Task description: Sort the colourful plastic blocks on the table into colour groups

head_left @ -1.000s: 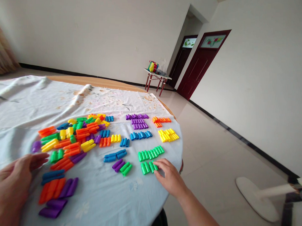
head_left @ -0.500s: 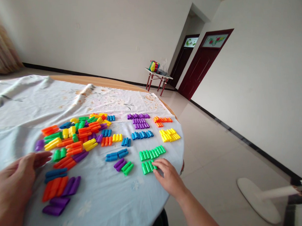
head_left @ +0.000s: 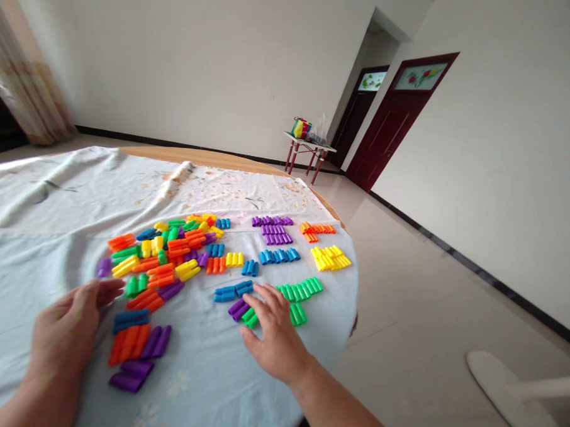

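My right hand (head_left: 279, 339) is over the right part of the cloth with its fingers apart. Its fingertips reach a pair of green plastic tubes (head_left: 251, 318), shaped like pen caps; whether they touch cannot be told. Two purple tubes (head_left: 238, 309) lie against that pair, with blue tubes (head_left: 232, 292) just beyond. Behind the hand, rows of green tubes (head_left: 300, 290) are partly covered. My left hand (head_left: 75, 321) rests at the left, fingers stretched towards a green pair (head_left: 136, 286) at the near edge of a mixed pile (head_left: 174, 246), with nothing visible in it.
Sorted groups lie at the right: purple tubes (head_left: 275, 231), orange tubes (head_left: 317, 229), yellow tubes (head_left: 331, 258) and blue tubes (head_left: 280, 256). Orange tubes (head_left: 129, 344) and purple tubes (head_left: 132, 375) lie nearest me. The tablecloth (head_left: 202, 386) covers a round table. A small table (head_left: 311, 142) stands by the wall.
My right hand has moved left from the green rows to the separate green pair, its fingers spreading. My left hand stays beside the pile. The camera view has shifted slightly left.
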`<state>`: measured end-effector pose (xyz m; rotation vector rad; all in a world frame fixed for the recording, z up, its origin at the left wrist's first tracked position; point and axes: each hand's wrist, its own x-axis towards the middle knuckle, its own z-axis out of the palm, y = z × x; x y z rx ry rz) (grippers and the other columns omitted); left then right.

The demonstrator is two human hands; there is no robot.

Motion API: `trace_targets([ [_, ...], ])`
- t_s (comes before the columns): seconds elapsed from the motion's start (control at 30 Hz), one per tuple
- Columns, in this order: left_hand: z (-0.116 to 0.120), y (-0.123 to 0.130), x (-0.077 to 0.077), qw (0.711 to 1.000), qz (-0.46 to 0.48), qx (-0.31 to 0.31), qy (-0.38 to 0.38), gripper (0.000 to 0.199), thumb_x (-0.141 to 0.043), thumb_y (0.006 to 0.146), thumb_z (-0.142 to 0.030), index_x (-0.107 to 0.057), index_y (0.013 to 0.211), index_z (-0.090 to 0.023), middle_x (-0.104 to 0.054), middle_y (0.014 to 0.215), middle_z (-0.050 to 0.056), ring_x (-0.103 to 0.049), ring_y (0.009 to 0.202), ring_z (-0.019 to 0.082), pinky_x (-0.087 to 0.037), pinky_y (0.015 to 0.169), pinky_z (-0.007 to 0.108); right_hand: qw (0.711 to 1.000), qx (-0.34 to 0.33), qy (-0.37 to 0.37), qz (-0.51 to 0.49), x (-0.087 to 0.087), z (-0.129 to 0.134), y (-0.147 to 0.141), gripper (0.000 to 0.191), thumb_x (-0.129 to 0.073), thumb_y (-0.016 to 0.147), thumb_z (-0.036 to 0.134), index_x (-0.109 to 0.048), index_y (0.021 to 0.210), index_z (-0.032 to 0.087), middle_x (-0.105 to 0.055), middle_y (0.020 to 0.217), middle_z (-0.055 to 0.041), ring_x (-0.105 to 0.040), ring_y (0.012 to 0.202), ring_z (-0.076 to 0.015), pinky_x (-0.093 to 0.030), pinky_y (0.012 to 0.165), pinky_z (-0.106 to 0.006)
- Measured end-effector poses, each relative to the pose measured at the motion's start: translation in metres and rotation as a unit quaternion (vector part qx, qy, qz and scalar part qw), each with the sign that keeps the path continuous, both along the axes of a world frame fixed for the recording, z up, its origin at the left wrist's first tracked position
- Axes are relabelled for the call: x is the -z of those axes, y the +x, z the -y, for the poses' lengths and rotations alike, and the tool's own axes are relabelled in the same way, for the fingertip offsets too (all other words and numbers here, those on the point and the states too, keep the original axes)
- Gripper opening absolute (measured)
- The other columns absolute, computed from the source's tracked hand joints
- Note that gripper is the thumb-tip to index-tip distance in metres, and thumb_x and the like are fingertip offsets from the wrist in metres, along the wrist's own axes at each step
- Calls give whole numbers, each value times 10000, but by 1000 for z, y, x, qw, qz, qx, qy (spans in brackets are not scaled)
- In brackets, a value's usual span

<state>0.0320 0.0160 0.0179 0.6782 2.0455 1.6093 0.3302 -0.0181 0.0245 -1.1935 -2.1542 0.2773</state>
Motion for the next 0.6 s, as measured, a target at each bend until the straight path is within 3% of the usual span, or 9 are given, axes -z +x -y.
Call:
trace_targets([
  [0.13, 0, -2, 1, 1000, 18, 16, 4, 235, -502, 657, -279, -697, 722, -165, -704, 695, 4, -622, 699, 172, -475, 607, 221, 999, 31, -30, 25, 22, -16, -25, 688, -626, 779, 383, -345, 1370, 174, -309, 1431, -173, -183, 1347, -373, -236, 1041, -617],
  [0.3, -4, -8, 9, 999, 33, 28, 14, 251, -504, 655, -297, -694, 739, -155, -705, 720, 25, -628, 752, 198, -479, 604, 233, 993, 65, -91, 31, 33, -45, -58, 741, -617, 780, 446, -326, 1373, 110, -259, 1445, -226, -147, 1348, -420, -216, 1025, -645],
  [0.5, -8, -14, 14, 999, 38, 33, 15, 236, -503, 647, -300, -682, 717, -164, -704, 728, 25, -634, 781, 192, -485, 650, 234, 998, 11, -66, -9, 32, -66, -91, 674, -560, 812, 478, -372, 1329, 88, -352, 1395, -210, -290, 1319, -323, -295, 1061, -497],
  [0.6, -8, -14, 14, 999, 28, 40, 21, 260, -494, 655, -325, -678, 727, -155, -704, 732, 40, -639, 778, 194, -496, 673, 246, 998, 51, -26, -19, 29, -76, -92, 557, -524, 841, 444, -444, 1271, 99, -424, 1341, -188, -321, 1295, -304, -249, 1081, -497],
])
